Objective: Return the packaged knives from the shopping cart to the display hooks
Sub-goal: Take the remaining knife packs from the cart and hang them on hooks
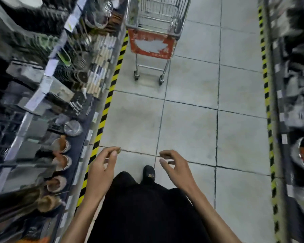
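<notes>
Head: cart beyond open floor (stripe-edged)

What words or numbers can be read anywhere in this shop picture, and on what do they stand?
No text here can be read.
Red sign on the shopping cart: print worn away and blurred.
Price tags along the shelves on the left: blurred.
Shoe: small gold mark, too small to read.

Shopping cart ahead, shelving left (utensils, seemingly), rack right
</notes>
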